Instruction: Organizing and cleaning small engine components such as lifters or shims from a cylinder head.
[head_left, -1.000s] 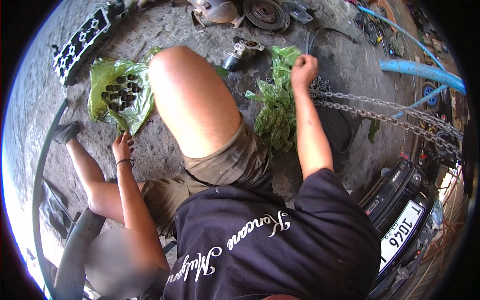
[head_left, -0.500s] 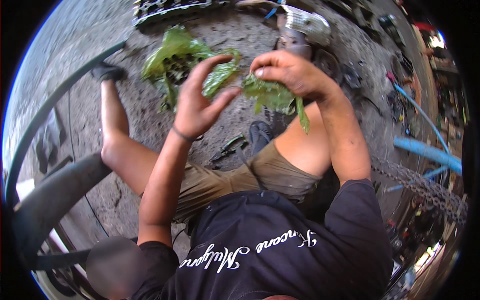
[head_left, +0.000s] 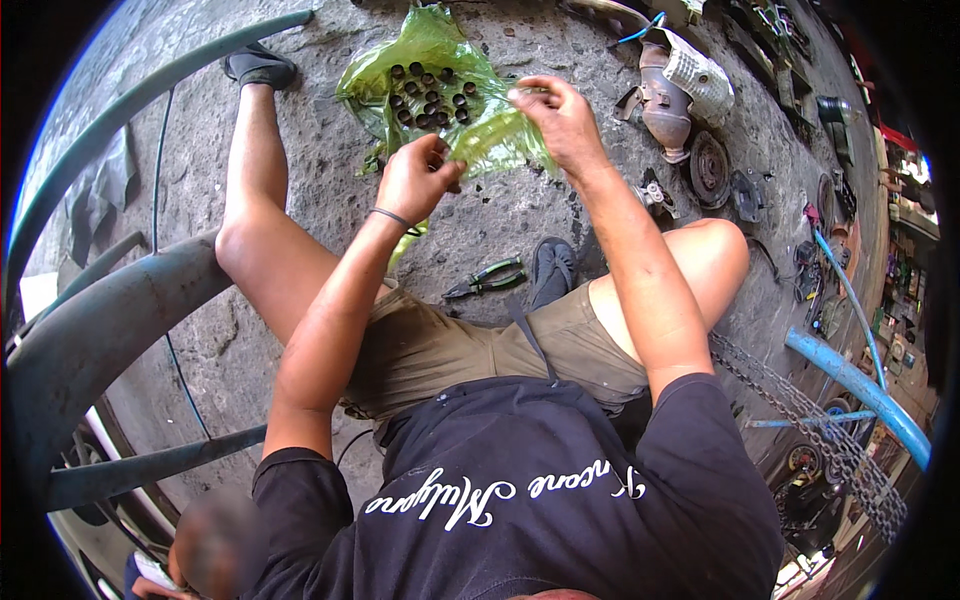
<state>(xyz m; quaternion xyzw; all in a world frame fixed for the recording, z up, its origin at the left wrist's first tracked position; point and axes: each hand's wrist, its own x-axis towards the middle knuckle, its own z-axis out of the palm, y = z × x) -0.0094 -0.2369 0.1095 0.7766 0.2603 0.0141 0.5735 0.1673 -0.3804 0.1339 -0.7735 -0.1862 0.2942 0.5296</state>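
Note:
A translucent green plastic bag [head_left: 425, 45] lies spread on the ground in front of me. Several small dark, hollow cylindrical metal parts [head_left: 432, 97] rest on it. My right hand [head_left: 562, 125] pinches the bag's right edge between thumb and fingers, and the plastic stretches from there toward the parts. At the bag's near edge my left hand [head_left: 415, 178] is closed, its fingertips curled against the green plastic and partly hidden. Below the left wrist shows a strip of green plastic [head_left: 408, 248]; whether it hangs from that hand I cannot tell.
Pliers with green-and-black handles [head_left: 485, 278] lie between my legs. Rusty exhaust part [head_left: 665, 105] and a round metal disc [head_left: 708, 170] sit at right. Chains [head_left: 800, 420] and a blue pipe [head_left: 860, 385] are farther right. Curved metal bars [head_left: 120, 330] and a person [head_left: 205, 545] are at left.
My right hand, which held a crumpled green piece up over my knee, has reached forward to the bag's right edge. My left hand has closed at the near edge. The bag is spread wider.

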